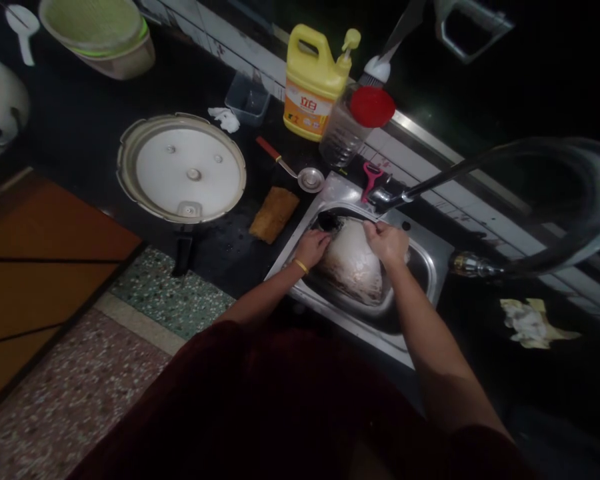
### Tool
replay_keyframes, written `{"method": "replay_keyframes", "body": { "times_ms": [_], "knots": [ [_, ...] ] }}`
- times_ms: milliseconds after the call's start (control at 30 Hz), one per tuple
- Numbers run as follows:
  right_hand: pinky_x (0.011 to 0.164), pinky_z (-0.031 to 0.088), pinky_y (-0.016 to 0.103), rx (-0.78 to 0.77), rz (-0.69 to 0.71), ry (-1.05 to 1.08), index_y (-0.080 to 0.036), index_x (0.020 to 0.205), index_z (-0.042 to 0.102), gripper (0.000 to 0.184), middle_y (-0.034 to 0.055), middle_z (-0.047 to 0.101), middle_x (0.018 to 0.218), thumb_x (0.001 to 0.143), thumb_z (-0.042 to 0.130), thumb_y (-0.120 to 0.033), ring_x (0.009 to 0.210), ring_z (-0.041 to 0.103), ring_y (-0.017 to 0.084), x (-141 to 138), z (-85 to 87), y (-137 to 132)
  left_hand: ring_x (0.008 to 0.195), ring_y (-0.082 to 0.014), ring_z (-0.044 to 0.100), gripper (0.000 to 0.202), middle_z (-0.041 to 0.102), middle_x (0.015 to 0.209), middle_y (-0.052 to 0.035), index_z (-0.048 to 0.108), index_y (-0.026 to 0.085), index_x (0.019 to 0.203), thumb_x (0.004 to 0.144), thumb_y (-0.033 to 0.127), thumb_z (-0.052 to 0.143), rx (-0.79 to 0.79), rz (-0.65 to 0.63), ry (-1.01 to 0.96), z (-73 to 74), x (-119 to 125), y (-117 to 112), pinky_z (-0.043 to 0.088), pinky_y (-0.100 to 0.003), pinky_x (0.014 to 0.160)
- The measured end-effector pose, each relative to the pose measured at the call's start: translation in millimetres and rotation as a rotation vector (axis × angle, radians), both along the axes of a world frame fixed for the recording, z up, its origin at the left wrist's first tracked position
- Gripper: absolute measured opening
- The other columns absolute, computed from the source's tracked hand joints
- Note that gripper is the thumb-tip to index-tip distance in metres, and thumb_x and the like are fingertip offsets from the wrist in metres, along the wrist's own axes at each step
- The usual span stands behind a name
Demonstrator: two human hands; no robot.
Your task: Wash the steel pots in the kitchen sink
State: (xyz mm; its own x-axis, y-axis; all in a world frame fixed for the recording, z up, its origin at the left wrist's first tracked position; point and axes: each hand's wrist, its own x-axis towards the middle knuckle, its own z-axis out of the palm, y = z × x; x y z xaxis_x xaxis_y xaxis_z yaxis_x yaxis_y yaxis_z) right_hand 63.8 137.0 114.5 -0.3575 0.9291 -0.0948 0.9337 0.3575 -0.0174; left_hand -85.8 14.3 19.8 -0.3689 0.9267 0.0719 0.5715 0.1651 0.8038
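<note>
A metal pot (355, 257) with a brown, sooty surface lies tilted in the steel sink (433, 257). Its dark handle (329, 221) points to the far left corner of the basin. My left hand (314, 249), with a yellow band at the wrist, grips the pot's left side, close to that handle. On the pot's upper right part my right hand (387, 244) is closed with the fingers curled. Whatever is inside those fingers is hidden from view. Above the basin's back edge lies a pink peeler (371, 179).
The faucet (520, 150) arches over the right side. Left of the sink are a brown sponge (274, 214), a small ladle (310, 179) and a pressure cooker lid (193, 167). Behind stand a yellow detergent jug (313, 87) and a red-lidded jar (343, 133). A crumpled cloth (530, 323) lies right.
</note>
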Motion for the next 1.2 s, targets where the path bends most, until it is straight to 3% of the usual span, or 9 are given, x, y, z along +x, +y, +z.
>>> {"method": "replay_keyframes", "body": {
  "times_ms": [100,200,400,533,667,733,867,1033,1200],
  "knots": [
    [0.063,0.030,0.029,0.005,0.003,0.009,-0.019,0.081,0.073,0.057,0.0114,0.070,0.076,0.090,0.038,-0.063,0.077,0.062,0.022,0.1,-0.9,0.7,0.093,-0.0182,0.062,0.024,0.068,0.093,-0.0063,0.067,0.018,0.098,0.096,0.025,0.044,-0.003,-0.135,0.143,12.3,-2.5,6.7,0.047,-0.031,0.090],
    [0.062,0.030,0.029,0.013,-0.005,0.018,-0.019,0.082,0.073,0.057,0.0111,0.071,0.076,0.090,0.037,-0.063,0.076,0.062,0.022,0.5,-1.4,1.4,0.089,-0.0186,0.063,0.022,0.068,0.091,-0.0059,0.065,0.019,0.099,0.096,0.025,0.045,-0.061,-0.166,0.186,13.7,-6.5,13.5,0.048,-0.029,0.084],
    [0.063,0.031,0.029,0.003,-0.004,0.026,-0.019,0.082,0.073,0.057,0.0107,0.071,0.075,0.090,0.037,-0.063,0.075,0.061,0.022,-0.5,1.6,0.2,0.090,-0.0165,0.064,0.022,0.069,0.096,-0.0058,0.064,0.016,0.109,0.093,0.019,0.049,0.074,-0.010,0.007,-6.6,-3.9,8.3,0.049,-0.028,0.086],
    [0.064,0.032,0.029,-0.009,-0.023,0.025,-0.020,0.082,0.073,0.056,0.0100,0.070,0.075,0.089,0.038,-0.063,0.075,0.061,0.021,-1.7,3.4,-0.3,0.092,-0.0160,0.063,0.026,0.069,0.092,-0.0055,0.068,0.019,0.110,0.095,0.023,0.047,0.204,-0.096,0.095,-16.7,-4.3,7.8,0.050,-0.028,0.088],
    [0.065,0.033,0.029,-0.007,-0.026,0.015,-0.020,0.084,0.073,0.056,0.0104,0.070,0.077,0.090,0.038,-0.063,0.076,0.061,0.021,-2.6,4.4,-0.9,0.088,-0.0154,0.065,0.028,0.069,0.088,-0.0040,0.070,0.022,0.111,0.095,0.023,0.048,0.178,-0.186,0.144,-26.4,-14.9,11.7,0.051,-0.027,0.085],
    [0.066,0.033,0.029,-0.007,-0.030,0.005,-0.019,0.085,0.073,0.057,0.0113,0.071,0.078,0.090,0.037,-0.063,0.078,0.062,0.022,-2.9,4.7,-1.1,0.091,-0.0150,0.065,0.027,0.071,0.095,-0.0043,0.070,0.021,0.111,0.094,0.021,0.048,0.119,-0.154,0.114,-29.4,-19.0,12.1,0.051,-0.027,0.087],
    [0.065,0.033,0.029,-0.014,-0.039,-0.005,-0.019,0.087,0.074,0.057,0.0117,0.071,0.080,0.090,0.038,-0.063,0.080,0.062,0.023,-2.7,4.0,-0.3,0.096,-0.0166,0.066,0.026,0.072,0.103,-0.0071,0.072,0.017,0.106,0.093,0.019,0.049,-0.018,-0.031,0.004,-20.5,-13.2,11.2,0.051,-0.029,0.091],
    [0.065,0.032,0.029,-0.001,-0.042,-0.009,-0.020,0.086,0.074,0.057,0.0120,0.071,0.081,0.089,0.037,-0.063,0.080,0.062,0.023,-1.6,1.7,1.7,0.098,-0.0150,0.064,0.029,0.071,0.105,-0.0032,0.071,0.023,0.111,0.093,0.019,0.048,0.043,-0.085,-0.051,-2.4,0.6,14.2,0.049,-0.028,0.095],
    [0.065,0.032,0.029,0.000,-0.045,-0.021,-0.019,0.084,0.074,0.058,0.0122,0.071,0.081,0.089,0.036,-0.064,0.079,0.062,0.023,-1.7,2.1,1.6,0.097,-0.0171,0.064,0.029,0.071,0.102,-0.0068,0.072,0.017,0.107,0.093,0.016,0.047,-0.079,-0.001,-0.054,-8.9,-6.6,12.3,0.049,-0.029,0.094]
  ]
}}
